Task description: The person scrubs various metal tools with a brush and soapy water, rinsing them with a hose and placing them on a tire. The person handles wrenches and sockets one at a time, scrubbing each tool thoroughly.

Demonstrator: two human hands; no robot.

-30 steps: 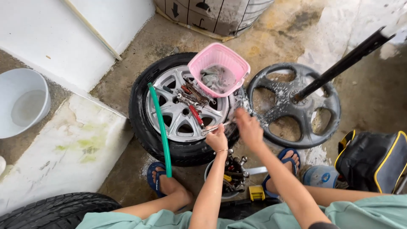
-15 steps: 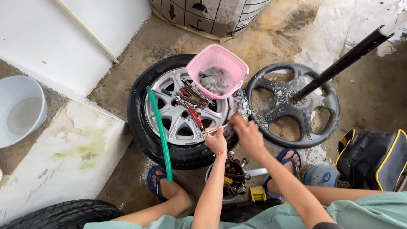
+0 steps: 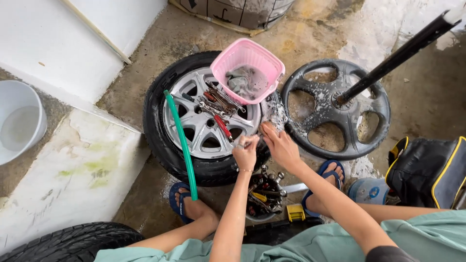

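Note:
A tyre with a silver alloy rim [image 3: 194, 121] lies flat on the wet concrete in front of me. Several wrenches and a red-handled tool [image 3: 221, 109] rest on the rim. At the tyre's near right edge, my left hand [image 3: 245, 151] is closed around a small metal tool. My right hand [image 3: 280, 145] lies right beside it, fingers stretched out onto soap foam at the tyre's edge. A pink basket [image 3: 247, 73] with a grey wet cloth stands on the tyre's far side. A green hose [image 3: 182, 145] runs across the tyre to my foot.
A black soapy wheel cover [image 3: 335, 109] with a dark pole [image 3: 403, 51] on it lies to the right. A can of tools [image 3: 262, 196] stands between my feet. Also here are a black and yellow bag [image 3: 429, 172], a white bucket [image 3: 19, 121] and another tyre [image 3: 68, 240].
My right hand has dropped a little closer to my left hand at the tyre's edge. The left hand keeps its grip on the small tool. The view has shifted slightly.

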